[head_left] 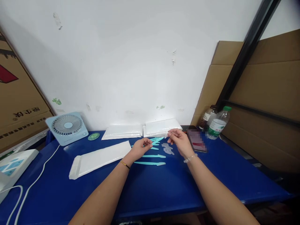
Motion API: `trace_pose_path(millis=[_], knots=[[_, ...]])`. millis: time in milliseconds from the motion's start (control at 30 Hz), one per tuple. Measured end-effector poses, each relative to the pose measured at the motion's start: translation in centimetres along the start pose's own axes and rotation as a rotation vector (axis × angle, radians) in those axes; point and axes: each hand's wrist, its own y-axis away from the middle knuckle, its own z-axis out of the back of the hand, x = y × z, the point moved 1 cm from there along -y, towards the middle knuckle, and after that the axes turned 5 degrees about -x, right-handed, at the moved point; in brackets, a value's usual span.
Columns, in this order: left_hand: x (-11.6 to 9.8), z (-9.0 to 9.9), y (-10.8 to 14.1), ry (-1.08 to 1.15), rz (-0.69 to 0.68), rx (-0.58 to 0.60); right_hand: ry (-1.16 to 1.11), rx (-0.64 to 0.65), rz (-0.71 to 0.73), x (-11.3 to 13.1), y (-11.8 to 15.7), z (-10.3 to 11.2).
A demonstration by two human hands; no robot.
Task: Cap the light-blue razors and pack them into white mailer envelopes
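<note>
My left hand [140, 149] is closed, thumb against fingers, on a teal eyebrow razor [158, 140] whose end points right. Just beyond that end, my right hand [181, 141] pinches a small clear blade cap [166, 135]. Between the hands and slightly nearer to me, several loose clear caps [167, 149] lie in a small heap. More teal razors, among them a capped razor [153, 156] and the nearest razor [150, 163], rest side by side under and in front of my left hand. Fingers partly hide the others.
A white padded envelope [103, 159] lies left of my hands. Behind stand two stacks, the left envelopes [123, 131] and right envelopes [161, 126], against the wall. A phone [196, 140] and water bottle [219, 123] are at right; a blue fan [67, 126] sits left on the blue table [161, 190].
</note>
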Motion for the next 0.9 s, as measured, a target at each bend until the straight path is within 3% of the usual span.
trace_pose_path(millis=[167, 567, 900], knots=[[-0.1, 0.0, 0.0, 0.004, 0.003, 0.008, -0.008, 0.026, -0.006, -0.1, 0.3, -0.3], [-0.5, 0.1, 0.2, 0.085, 0.016, 0.085, 0.056, 0.24, -0.066, 0.2, 0.7, -0.8], [-0.4, 0.3, 0.2, 0.108, 0.017, 0.056, 0.147, 0.101, 0.025, 1.1, -0.3, 1.3]])
